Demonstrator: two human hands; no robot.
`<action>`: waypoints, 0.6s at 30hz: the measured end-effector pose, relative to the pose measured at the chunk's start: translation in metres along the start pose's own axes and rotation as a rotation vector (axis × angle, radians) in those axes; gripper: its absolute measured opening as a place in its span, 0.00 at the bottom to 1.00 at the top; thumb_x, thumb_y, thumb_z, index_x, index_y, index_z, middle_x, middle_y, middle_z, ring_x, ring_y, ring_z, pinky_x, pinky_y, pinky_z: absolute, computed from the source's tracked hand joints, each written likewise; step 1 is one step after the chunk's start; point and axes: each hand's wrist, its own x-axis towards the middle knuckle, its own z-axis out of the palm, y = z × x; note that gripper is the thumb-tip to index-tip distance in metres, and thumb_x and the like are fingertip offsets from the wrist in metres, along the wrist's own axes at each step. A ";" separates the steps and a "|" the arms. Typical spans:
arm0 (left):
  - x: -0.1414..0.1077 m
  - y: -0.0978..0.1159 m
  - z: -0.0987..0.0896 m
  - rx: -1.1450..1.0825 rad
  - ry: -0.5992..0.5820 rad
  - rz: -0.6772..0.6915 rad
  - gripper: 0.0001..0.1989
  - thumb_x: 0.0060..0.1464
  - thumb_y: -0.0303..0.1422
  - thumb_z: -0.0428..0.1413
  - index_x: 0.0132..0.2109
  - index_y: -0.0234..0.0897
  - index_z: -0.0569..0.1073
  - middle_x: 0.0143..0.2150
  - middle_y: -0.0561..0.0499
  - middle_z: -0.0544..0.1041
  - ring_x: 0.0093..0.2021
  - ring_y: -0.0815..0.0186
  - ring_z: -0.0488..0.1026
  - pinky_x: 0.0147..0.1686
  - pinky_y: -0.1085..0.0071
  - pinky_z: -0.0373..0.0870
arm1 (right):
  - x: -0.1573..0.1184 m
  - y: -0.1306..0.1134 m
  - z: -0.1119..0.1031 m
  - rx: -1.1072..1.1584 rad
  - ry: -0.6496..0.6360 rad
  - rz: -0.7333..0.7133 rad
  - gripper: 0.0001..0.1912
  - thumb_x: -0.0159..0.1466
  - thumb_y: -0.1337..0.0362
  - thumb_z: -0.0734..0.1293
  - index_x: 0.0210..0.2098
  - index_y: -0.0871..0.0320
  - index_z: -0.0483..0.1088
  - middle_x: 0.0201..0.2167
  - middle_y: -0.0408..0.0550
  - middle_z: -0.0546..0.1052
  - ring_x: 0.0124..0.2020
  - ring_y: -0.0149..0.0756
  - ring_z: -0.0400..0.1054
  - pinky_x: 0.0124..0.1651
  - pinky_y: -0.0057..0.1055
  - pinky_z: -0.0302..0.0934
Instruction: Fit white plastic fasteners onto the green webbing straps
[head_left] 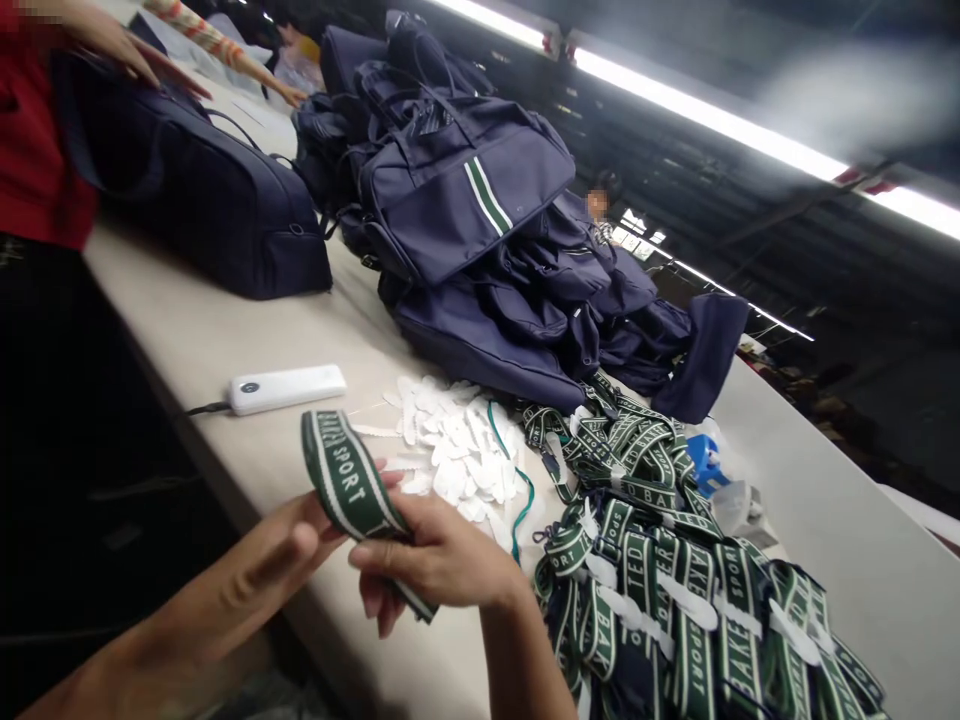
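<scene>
A green webbing strap (346,482) with white lettering is bent into a loop in front of me. My right hand (442,552) grips its lower part between thumb and fingers, and a dark end hangs below. Behind the loop, the fingers of my left hand (296,540) are stretched out, partly hidden by the strap, with the thumb apart. Just beyond my hands lies a heap of small white strips (457,450). To the right are bundled green straps (679,610), several wrapped with white strips, and a looser pile of straps (637,455) behind them.
A white power bank-like device (289,388) with a cable lies on the table (225,340). Navy bags (465,190) are piled at the back. At left, a person in red touches another navy bag (217,190). A thin green ribbon (523,500) crosses the white strips.
</scene>
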 end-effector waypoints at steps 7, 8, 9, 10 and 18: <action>0.036 0.039 0.042 -0.532 0.360 -0.244 0.13 0.64 0.31 0.53 0.48 0.30 0.79 0.48 0.37 0.81 0.46 0.59 0.81 0.45 0.70 0.81 | -0.002 0.081 0.021 0.467 0.036 -0.008 0.32 0.54 0.44 0.76 0.45 0.61 0.67 0.20 0.44 0.76 0.15 0.34 0.69 0.17 0.27 0.64; 0.041 0.039 0.043 -0.575 0.415 -0.247 0.13 0.65 0.29 0.51 0.48 0.30 0.78 0.44 0.39 0.81 0.41 0.62 0.82 0.43 0.72 0.82 | 0.001 0.093 0.022 0.532 0.008 -0.033 0.33 0.53 0.44 0.76 0.44 0.62 0.68 0.19 0.44 0.75 0.13 0.35 0.68 0.15 0.27 0.64; 0.045 0.038 0.041 -0.594 0.454 -0.221 0.12 0.66 0.28 0.50 0.48 0.30 0.78 0.41 0.41 0.81 0.37 0.65 0.81 0.40 0.74 0.82 | 0.004 0.103 0.023 0.589 -0.018 -0.063 0.33 0.52 0.43 0.76 0.44 0.63 0.69 0.17 0.44 0.74 0.12 0.35 0.67 0.14 0.27 0.62; 0.048 0.036 0.038 -0.583 0.479 -0.174 0.12 0.66 0.26 0.50 0.48 0.31 0.77 0.39 0.43 0.81 0.34 0.68 0.81 0.38 0.75 0.82 | 0.007 0.113 0.024 0.629 -0.033 -0.089 0.32 0.52 0.43 0.76 0.43 0.63 0.70 0.16 0.43 0.74 0.11 0.34 0.65 0.13 0.27 0.61; 0.069 0.025 0.006 -0.327 0.377 -0.011 0.10 0.66 0.32 0.52 0.47 0.30 0.76 0.45 0.37 0.82 0.42 0.60 0.82 0.43 0.69 0.81 | 0.026 0.130 0.033 0.644 0.122 -0.111 0.39 0.61 0.39 0.68 0.58 0.64 0.66 0.13 0.39 0.71 0.09 0.30 0.61 0.13 0.23 0.57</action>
